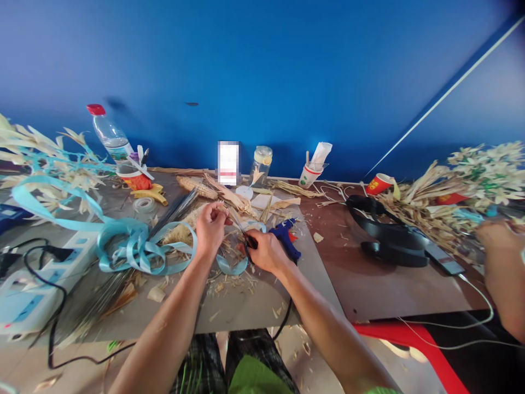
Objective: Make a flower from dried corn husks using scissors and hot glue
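Snipping at a dry husk strip (235,221), the person pinches one end in the closed left hand (211,225). The right hand (266,251) is curled through black scissors (248,240), whose tips meet the strip above the middle of the grey board (246,314). How wide the blades stand I cannot tell. Pale, papery offcuts (229,282) litter the board under the hands, so some trimming looks done, while long uncut husks (229,196) wait beyond. Glossy blue ribbon (135,246) loops to the left, a plastic glue gun (287,238) lies just right, and a knobbly cob (197,187) sits behind. Another person's hand (498,238) works far right.
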`<action>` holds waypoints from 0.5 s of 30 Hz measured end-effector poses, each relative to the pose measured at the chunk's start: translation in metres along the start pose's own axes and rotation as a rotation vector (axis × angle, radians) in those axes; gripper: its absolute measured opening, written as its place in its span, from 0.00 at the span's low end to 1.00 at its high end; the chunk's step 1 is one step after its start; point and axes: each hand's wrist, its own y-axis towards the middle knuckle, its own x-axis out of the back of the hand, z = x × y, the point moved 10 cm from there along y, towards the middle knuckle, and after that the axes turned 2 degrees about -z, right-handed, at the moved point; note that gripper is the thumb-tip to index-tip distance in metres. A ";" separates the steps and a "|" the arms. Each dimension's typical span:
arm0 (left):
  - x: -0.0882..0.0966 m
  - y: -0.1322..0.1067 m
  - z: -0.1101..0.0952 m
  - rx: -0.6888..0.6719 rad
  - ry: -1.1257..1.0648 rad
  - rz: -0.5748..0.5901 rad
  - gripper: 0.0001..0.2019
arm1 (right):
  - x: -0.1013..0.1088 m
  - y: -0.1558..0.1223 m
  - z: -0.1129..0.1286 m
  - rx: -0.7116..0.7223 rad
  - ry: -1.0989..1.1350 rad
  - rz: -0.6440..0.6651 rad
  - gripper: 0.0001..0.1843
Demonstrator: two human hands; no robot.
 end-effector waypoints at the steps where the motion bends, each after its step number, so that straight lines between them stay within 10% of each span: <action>1: 0.000 0.000 0.002 0.012 -0.030 0.001 0.13 | 0.000 0.000 0.000 0.001 0.010 -0.001 0.07; 15: 0.004 0.004 0.004 -0.046 -0.069 -0.029 0.13 | -0.002 0.001 -0.002 0.002 0.041 0.004 0.09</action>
